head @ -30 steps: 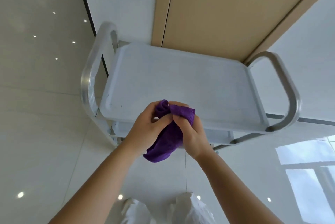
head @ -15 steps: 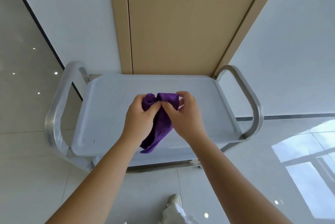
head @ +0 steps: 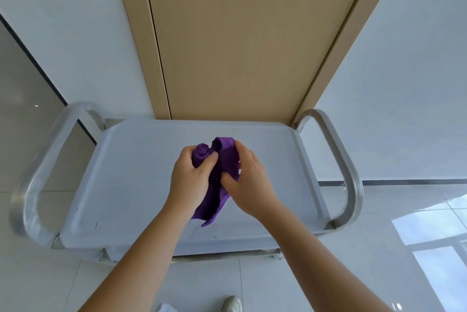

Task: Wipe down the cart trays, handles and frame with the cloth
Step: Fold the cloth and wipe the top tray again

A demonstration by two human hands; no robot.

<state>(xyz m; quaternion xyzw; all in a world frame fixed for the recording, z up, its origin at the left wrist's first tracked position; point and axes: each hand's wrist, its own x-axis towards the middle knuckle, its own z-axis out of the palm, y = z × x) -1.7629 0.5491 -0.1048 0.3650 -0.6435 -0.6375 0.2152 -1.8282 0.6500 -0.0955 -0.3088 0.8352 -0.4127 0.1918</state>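
Observation:
A purple cloth (head: 222, 175) is bunched between both hands above the cart's white top tray (head: 131, 180). My left hand (head: 189, 180) grips its left fold, thumb pressed into the fabric. My right hand (head: 250, 185) pinches the right side, and the cloth's tail hangs down below the hands over the tray. The cart has a metal handle on the left (head: 38, 175) and another on the right (head: 346, 167). A lower tray edge (head: 141, 253) shows under the front rim.
The cart stands against a tan wooden door (head: 237, 41) set in a white wall. Glossy white floor tiles lie around it. My shoe (head: 232, 304) is at the bottom edge, just in front of the cart.
The view has swung so the cart sits square in front of me. Both hands, still holding the cloth, have moved up over the middle of the top tray and reworked the folds.

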